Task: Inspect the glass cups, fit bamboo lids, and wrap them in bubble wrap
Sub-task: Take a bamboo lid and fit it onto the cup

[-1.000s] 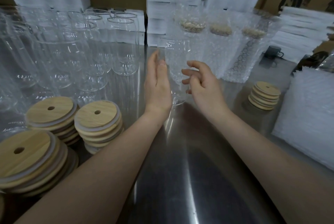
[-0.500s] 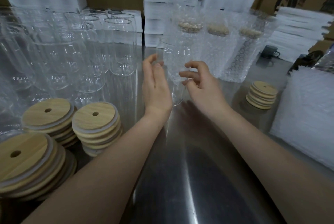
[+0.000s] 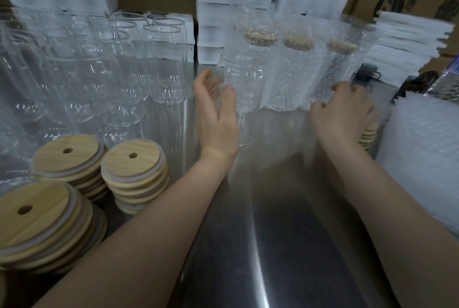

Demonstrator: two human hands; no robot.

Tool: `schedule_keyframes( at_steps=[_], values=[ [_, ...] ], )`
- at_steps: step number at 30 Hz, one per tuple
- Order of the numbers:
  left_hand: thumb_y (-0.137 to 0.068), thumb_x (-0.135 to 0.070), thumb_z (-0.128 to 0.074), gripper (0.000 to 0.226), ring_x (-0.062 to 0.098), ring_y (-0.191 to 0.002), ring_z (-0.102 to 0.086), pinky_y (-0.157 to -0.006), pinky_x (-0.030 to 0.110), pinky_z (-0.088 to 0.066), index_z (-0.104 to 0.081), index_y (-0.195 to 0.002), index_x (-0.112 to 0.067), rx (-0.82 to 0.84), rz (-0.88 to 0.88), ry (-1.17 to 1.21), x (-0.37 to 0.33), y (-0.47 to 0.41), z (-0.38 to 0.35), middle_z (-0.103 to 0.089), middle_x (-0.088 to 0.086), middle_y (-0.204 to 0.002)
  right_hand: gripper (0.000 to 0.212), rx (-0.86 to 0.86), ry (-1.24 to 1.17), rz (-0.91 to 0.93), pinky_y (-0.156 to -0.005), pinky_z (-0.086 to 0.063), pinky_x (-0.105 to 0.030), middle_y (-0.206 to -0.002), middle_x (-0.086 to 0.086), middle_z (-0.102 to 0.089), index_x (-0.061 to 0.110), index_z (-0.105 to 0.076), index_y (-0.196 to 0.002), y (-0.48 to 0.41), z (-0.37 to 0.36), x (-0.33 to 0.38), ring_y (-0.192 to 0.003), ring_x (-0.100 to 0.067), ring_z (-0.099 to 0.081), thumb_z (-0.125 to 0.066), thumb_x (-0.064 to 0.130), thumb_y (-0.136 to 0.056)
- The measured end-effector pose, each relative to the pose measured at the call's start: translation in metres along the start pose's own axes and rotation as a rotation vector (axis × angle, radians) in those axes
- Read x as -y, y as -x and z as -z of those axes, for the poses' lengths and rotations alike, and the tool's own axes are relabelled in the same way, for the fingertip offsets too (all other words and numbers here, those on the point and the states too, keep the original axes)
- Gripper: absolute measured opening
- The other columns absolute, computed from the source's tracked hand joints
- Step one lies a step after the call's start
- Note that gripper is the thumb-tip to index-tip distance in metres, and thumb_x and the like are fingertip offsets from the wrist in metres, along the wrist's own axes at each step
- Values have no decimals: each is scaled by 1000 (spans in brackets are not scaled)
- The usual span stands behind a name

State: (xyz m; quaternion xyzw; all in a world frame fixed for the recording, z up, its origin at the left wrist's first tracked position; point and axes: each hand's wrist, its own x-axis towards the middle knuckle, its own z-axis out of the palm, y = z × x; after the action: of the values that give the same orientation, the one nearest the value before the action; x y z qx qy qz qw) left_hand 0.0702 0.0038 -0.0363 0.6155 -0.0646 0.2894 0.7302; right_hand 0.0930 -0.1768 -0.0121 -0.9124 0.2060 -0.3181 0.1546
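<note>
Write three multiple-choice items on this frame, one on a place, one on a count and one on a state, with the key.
1. Where is the right hand?
A) over the small lid stack at the right
B) inside a cardboard box
C) on the dark mug

2. How many bamboo lid stacks lie at the left of the view?
A) one
B) three
C) five

3. The bare cup beside the left hand is:
A) lidded
B) upright, with no lid
C) lying on its side

Key:
1 A, its curled fingers hang above that stack.
2 B, three stacks show there.
3 B, its rim is open and it stands upright.
</note>
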Motion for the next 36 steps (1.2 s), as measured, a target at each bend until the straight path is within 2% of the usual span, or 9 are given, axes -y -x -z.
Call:
schedule_keyframes(
  at_steps=[4,7,10,19,25,28,30,33,36],
  values=[
    [-83,-34,-64,81,6,-134,-35,-114,24,-27,-21,-150,-15,90,-75,-119,-1,5,-1,-33,-8,-138,54,124,162,-119,-116,-12,-58,-152,-29,-26,7,-40,-138,-8,-5,-12,-142,-42,-21,-52,28,-90],
    [-76,-29,-74,96,11,-136,-35,-117,37,-29,-16,-153,-20,89,-99,-278,0,5,-1,-31,-11,-136,46,177,199,-167,-112,-16,-58,-145,-28,-35,7,-45,-132,-13,-9,-18,-136,-43,-29,-47,29,-92],
    [-76,-27,-75,97,16,-139,-35,-116,46,-30,-16,-153,-20,49,-108,-317,-1,6,-2,-33,-7,-141,41,197,210,-168,-110,-19,-51,-140,-26,-41,8,-50,-129,-15,-12,-23,-133,-42,-34,-48,25,-92],
    [-76,-23,-75,97,24,-143,-27,-116,50,-27,-16,-153,-15,-130,-141,-451,-5,0,3,-26,8,-153,30,174,181,-203,-110,-21,-44,-135,-27,-43,8,-55,-120,-18,-11,-30,-130,-43,-34,-49,19,-93],
    [-75,-18,-73,88,35,-144,-24,-113,60,-24,-28,-148,-1,-119,-360,-672,-16,5,4,-22,22,-155,38,47,23,-113,-108,-24,-43,-135,-28,-42,11,-54,-132,-15,-7,-24,-128,-44,-35,-49,18,-96],
    [-74,-11,-68,82,42,-144,-27,-113,67,-21,-31,-146,2,-54,-531,-834,-20,10,2,-26,29,-152,41,-15,-283,-11,-102,-37,-38,-126,-20,-56,12,-54,-134,-16,-7,-17,-121,-35,-47,-50,26,-96],
    [-71,-6,-66,79,45,-142,-30,-113,68,-21,-37,-144,3,-12,-631,-887,-22,14,-1,-30,31,-151,36,2,-628,-63,-85,-44,-25,-108,-3,-65,14,-60,-127,-14,-9,-7,-98,-16,-58,-52,28,-95],
    [-66,-3,-66,76,47,-140,-32,-111,67,-24,-45,-140,3,55,-745,-926,-24,19,-7,-36,31,-148,11,176,-1098,-289,-69,-44,-28,-93,-1,-58,24,-64,-95,-8,-11,10,-83,-15,-53,-55,29,-93],
    [-70,0,-61,68,45,-140,-33,-116,62,-20,-49,-137,4,214,-795,-898,-23,23,-10,-40,29,-147,17,458,-1425,-459,-66,-50,-29,-93,-3,-58,24,-57,-92,-1,-12,21,-86,-17,-57,-50,39,-95]
  ],
)
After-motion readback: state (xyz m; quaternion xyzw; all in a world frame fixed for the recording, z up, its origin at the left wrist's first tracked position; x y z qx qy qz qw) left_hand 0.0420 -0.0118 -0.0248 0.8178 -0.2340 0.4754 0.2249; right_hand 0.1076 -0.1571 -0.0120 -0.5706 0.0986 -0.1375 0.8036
